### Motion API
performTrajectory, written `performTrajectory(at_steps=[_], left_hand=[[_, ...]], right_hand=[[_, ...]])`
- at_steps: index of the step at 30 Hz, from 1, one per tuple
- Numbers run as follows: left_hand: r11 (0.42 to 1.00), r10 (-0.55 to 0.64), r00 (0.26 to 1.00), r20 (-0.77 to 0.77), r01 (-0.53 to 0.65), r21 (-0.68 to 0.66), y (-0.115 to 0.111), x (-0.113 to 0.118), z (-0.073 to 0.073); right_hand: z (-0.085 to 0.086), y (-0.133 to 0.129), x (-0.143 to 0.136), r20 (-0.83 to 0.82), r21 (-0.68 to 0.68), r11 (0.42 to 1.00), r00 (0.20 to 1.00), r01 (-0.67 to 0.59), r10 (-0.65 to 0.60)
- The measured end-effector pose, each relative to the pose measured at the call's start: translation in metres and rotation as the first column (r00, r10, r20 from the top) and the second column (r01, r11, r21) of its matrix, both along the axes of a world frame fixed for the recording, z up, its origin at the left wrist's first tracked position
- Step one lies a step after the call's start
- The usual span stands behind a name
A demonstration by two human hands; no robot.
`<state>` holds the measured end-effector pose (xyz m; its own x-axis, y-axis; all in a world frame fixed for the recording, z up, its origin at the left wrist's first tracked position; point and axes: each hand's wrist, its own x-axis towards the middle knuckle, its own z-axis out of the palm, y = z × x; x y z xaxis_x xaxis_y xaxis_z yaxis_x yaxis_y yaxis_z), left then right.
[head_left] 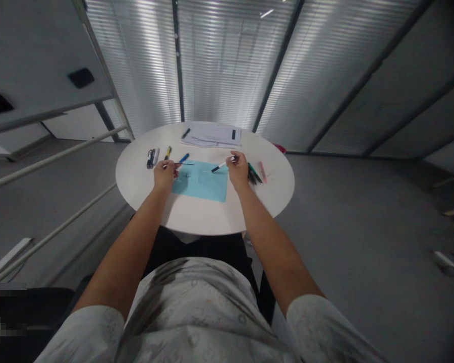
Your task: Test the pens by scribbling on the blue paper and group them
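Observation:
My left hand is closed in a pinch on a thin dark rod, which points right over the light blue sheet. Between the fingers of my right hand is a white pen, its black end slanting down to the left above the same sheet. Faint marks show on the blue surface. A blue marker lies just beyond my left hand, and a yellow marker is a little farther left. Several dark and green pens lie beside my right hand.
All this is on a round white table. Papers are stacked at its far side with a dark pen on top. Dark and white pens lie at the left, a pinkish strip at the right. A pale railing runs along the left.

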<state>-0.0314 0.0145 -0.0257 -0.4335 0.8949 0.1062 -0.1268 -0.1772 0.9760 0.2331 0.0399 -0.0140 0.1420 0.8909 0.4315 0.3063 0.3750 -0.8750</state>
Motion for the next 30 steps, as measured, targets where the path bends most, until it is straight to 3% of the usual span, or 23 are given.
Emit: performTrajectory(at_steps=[3,20,26,30], left_hand=[[1.0,-0.001,1.0,0.018,0.001,0.001,0.0,0.001,0.001],[1.0,0.013,1.0,0.006,-0.012,-0.028,-0.005,0.002,0.005],[1.0,0.004,1.0,-0.028,-0.005,-0.012,-0.004,0.002,0.004],[1.0,0.02,1.0,-0.008,-0.02,-0.016,-0.005,0.004,0.006]], right_hand=[[0.0,-0.002,-0.003,-0.077,0.031,0.993,0.991,0.112,-0.109],[0.007,-0.012,-0.007,-0.059,0.082,0.988,0.99,0.13,-0.125],[0.002,-0.01,-0.009,0.16,0.05,0.988,0.975,0.148,-0.154],[-0.003,-0.012,-0.014,0.328,0.0,0.994,0.939,0.107,-0.101]])
